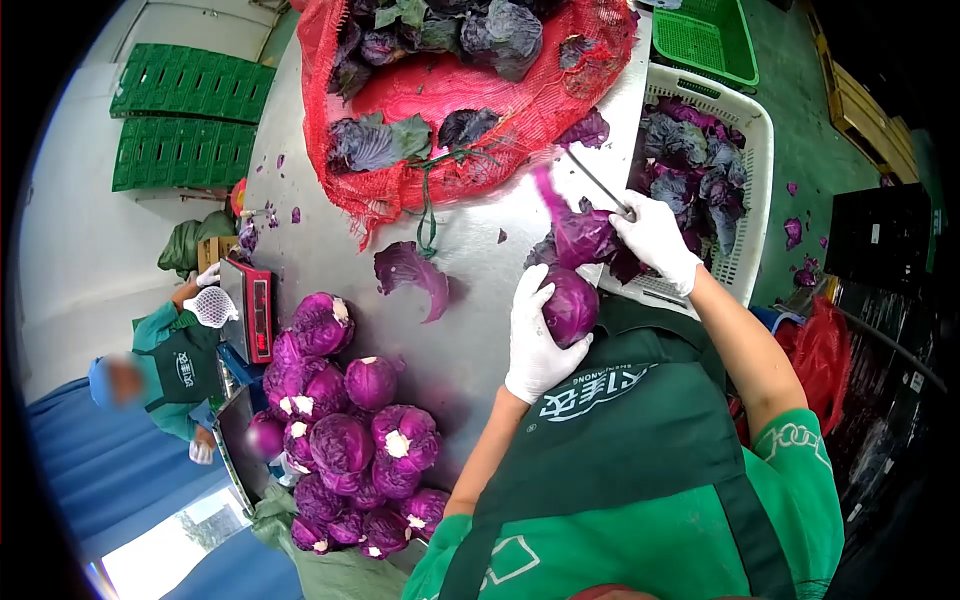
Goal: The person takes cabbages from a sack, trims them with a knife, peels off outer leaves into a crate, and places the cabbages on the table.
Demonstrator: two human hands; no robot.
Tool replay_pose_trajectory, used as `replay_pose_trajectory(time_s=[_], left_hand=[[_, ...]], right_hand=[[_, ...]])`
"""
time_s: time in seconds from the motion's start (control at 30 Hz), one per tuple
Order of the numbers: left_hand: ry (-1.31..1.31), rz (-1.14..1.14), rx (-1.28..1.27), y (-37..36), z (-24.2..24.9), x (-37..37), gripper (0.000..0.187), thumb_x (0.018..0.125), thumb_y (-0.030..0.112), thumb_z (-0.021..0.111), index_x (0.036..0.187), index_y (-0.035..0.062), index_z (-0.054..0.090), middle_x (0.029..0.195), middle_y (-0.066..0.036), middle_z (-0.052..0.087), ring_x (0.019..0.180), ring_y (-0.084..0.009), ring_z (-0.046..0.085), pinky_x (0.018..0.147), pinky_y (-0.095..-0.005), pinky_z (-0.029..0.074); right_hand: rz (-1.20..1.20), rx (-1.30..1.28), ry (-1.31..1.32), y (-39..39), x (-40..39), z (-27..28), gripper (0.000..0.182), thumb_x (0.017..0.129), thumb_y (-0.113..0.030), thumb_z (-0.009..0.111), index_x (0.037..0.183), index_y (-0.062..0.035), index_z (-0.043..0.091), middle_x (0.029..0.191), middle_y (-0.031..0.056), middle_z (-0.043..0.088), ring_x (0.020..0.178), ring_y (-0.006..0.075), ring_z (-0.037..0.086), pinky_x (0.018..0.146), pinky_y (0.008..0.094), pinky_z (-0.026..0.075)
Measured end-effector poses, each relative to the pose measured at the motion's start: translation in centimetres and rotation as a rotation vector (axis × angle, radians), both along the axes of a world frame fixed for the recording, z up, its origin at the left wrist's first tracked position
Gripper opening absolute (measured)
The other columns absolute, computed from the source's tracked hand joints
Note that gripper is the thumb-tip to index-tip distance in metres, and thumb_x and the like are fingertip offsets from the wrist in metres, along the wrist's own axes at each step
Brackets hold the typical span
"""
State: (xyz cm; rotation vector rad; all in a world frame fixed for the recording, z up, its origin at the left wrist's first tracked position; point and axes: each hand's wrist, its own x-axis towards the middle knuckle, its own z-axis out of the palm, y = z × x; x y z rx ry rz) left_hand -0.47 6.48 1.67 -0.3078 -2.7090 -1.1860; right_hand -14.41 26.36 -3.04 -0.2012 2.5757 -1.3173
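Observation:
My left hand (540,340), in a white glove, is wrapped round a purple cabbage (572,308) close to my apron. My right hand (655,240), also gloved, grips a knife (598,182) whose narrow blade points up and left over the metal table (480,230). Just below the knife, a loose purple outer leaf (583,238) overlaps the top of the cabbage, right by my right fingers. A curled cabbage leaf (415,278) lies on the table to the left. Beyond it sits a pile of trimmed purple cabbages (342,450), several with pale cut stems showing.
A red mesh bag (470,90) with untrimmed cabbages (500,40) lies at the far side. On the right, a white crate (755,190) holds discarded leaves (690,165); a green crate (705,40) stands behind. A co-worker (175,365) stands left, by a red scale (258,310).

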Motion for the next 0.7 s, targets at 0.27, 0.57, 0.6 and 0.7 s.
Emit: replay_pose_trajectory(time_s=[0.27,0.57,0.6,0.7], left_hand=[[-0.242,0.292,0.149,-2.0,-0.2,2.2,0.102,0.063,0.015,0.087,0.144,0.002,0.026,0.141,-0.02,0.036,0.132,-0.0309,0.041,0.114,-0.0425,0.032],[-0.581,0.459,1.411,-2.0,2.5,1.8,0.07,0.085,0.004,0.066,0.146,0.0048,0.032,0.138,-0.016,0.048,0.127,-0.0288,0.052,0.109,-0.0441,0.045],[-0.623,0.442,1.494,-1.9,2.4,1.7,0.068,0.087,0.009,0.064,0.146,0.0051,0.031,0.139,-0.017,0.047,0.128,-0.0304,0.051,0.109,-0.0463,0.044],[-0.733,0.418,1.713,-1.1,3.6,0.9,0.069,0.086,0.02,0.064,0.146,0.0059,0.033,0.141,-0.019,0.045,0.131,-0.0348,0.048,0.109,-0.056,0.042]], right_hand=[[0.227,-0.189,-0.125,-1.8,4.8,4.0,0.052,0.082,-0.038,0.076,0.121,-0.0058,0.061,0.1,0.0119,0.061,0.087,0.0256,0.063,0.079,0.0355,0.052],[0.465,-0.351,-0.138,-2.2,6.1,5.6,0.075,0.075,-0.034,0.084,0.137,-0.0078,0.052,0.13,0.0141,0.054,0.124,0.0294,0.053,0.106,0.0382,0.043],[0.444,-0.367,-0.109,-2.0,6.0,6.0,0.075,0.074,-0.032,0.085,0.137,-0.0078,0.053,0.13,0.0135,0.054,0.124,0.0288,0.053,0.106,0.0379,0.043],[0.395,-0.364,-0.037,-1.6,5.7,7.3,0.07,0.074,-0.028,0.086,0.134,-0.0073,0.055,0.125,0.0113,0.055,0.118,0.0251,0.056,0.103,0.0362,0.044]])
